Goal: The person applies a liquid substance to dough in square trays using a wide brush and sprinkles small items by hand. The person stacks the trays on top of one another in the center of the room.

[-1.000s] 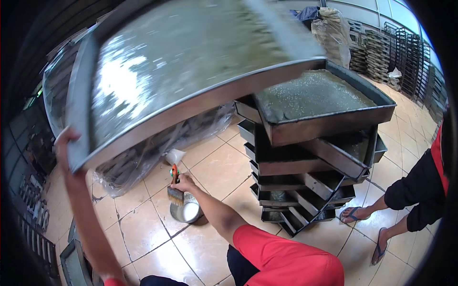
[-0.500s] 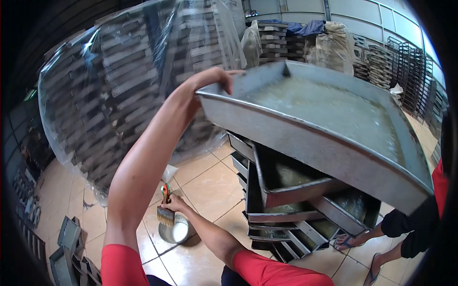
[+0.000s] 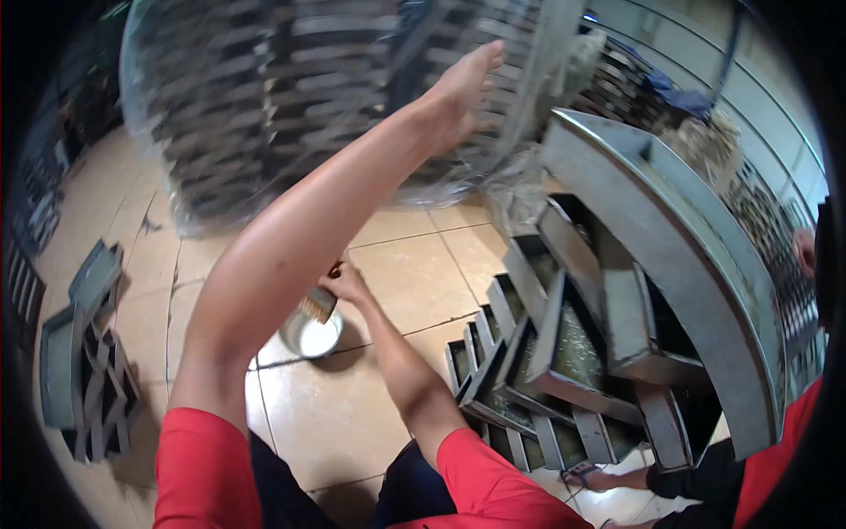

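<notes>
My left hand (image 3: 465, 95) is raised at the upper middle, its fingers stretched out and nothing in them. It is apart from the top metal tray (image 3: 674, 238), which lies across a tall stack of deep metal trays (image 3: 573, 353) at the right. Lower down, my right hand (image 3: 346, 284) is closed around the handle of a paintbrush (image 3: 319, 304). The bristles point down over a bowl (image 3: 295, 342) of white liquid on the floor. My left forearm hides part of the brush and bowl; I cannot tell whether the bristles touch the liquid.
A smaller stack of metal trays (image 3: 88, 370) stands on the tiled floor (image 3: 392, 242) at the left. Ahead is a large plastic-wrapped stack (image 3: 326, 106). A person in a red top (image 3: 797, 414) stands at the right, behind the trays, with a sandalled foot (image 3: 590, 479) below.
My left hand has let go of the top tray's corner and is now free of it. The trays appear farther right as the view has shifted. My right hand still holds the paintbrush at the bowl.
</notes>
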`<state>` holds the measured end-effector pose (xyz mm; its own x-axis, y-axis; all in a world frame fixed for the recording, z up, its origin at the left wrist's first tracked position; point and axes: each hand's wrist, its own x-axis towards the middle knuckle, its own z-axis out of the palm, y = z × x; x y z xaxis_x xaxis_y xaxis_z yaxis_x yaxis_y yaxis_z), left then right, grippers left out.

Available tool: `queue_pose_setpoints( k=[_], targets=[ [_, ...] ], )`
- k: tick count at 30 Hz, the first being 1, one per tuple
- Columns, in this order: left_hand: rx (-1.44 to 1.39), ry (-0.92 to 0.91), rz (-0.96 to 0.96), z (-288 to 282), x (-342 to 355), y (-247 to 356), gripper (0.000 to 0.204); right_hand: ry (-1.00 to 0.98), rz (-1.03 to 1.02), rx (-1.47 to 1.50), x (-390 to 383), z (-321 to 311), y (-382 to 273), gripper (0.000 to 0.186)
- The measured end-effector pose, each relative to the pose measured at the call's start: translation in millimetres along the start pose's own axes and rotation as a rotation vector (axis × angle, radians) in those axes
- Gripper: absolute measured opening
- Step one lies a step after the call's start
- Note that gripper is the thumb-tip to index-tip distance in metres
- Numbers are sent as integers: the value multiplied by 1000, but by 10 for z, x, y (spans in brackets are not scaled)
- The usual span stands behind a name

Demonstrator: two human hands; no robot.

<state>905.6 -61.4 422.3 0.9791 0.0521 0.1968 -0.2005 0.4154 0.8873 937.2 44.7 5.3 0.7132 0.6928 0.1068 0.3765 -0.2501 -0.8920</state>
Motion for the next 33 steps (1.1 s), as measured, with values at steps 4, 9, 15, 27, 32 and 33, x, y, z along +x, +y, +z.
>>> queue_pose_setpoints(
  k=[4, 9, 15, 27, 32, 33],
  targets=[
    [837, 203, 526, -1695, -1649, -275, 49, -305, -87, 633, -198, 342, -260, 20],
    [691, 797, 261, -3354, -4720, -1307, 31, 41, -3, 466, -299, 316, -854, 29],
    [1001, 1975, -234, -5374, -9103, -2925, 38, 81, 208, 838, -142, 1229, -1289, 38],
    [948, 1938, -277, -7705, -9373, -1985, 53, -265, 132, 234, -1250, 2710, -2455, 38],
    [883, 1864, -524, -8158, -8846, -1661, 53, -279, 206, 196, -1574, 2844, -2367, 34],
    [882, 1869, -547, -8221, -8807, -1672, 53, -283, 204, 200, -1621, 2781, -2337, 34]
  ],
)
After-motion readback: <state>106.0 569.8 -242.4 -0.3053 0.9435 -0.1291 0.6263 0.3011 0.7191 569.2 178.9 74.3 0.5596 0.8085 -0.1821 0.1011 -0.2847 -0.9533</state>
